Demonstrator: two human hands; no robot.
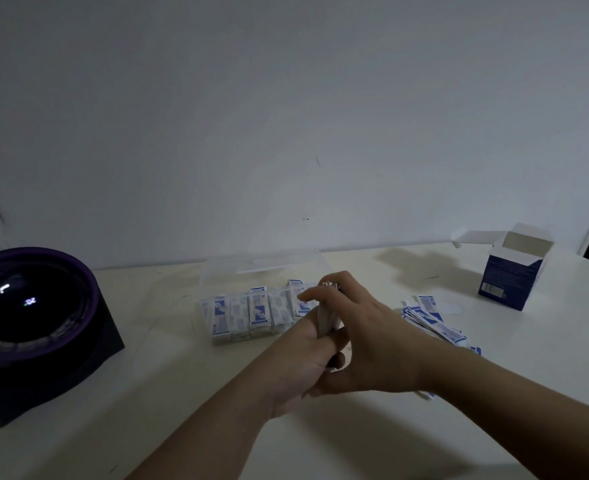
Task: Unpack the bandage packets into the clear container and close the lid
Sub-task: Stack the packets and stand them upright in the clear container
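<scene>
1. Both hands meet over the near middle of the surface (168, 403): the left hand (296, 362) grips a bundle of bandage packets (325, 317) from below, and the right hand (372, 337) curls its fingers over the bundle's top and sides, apparently squaring it up.
2. Just beyond the right wrist, loose packets (431, 323) lie fanned in a heap on the surface, not yet stowed.
3. Beyond the hands, rows of packets (251, 315) stand upright side by side, seemingly inside the clear container (206, 289); its walls are faint in the dim light.
4. Behind the rows the lid (265, 263) appears to stand open, so closing is yet to come.
5. Far right, a cardboard box (514, 275) sits with its flaps up and nothing visible inside; far left, a dark round device (33, 317) rests on the surface.
6. Judged from this, the job looks well past halfway: the box is emptied and several rows are packed, while the held bundle, the loose heap and the lid remain.
</scene>
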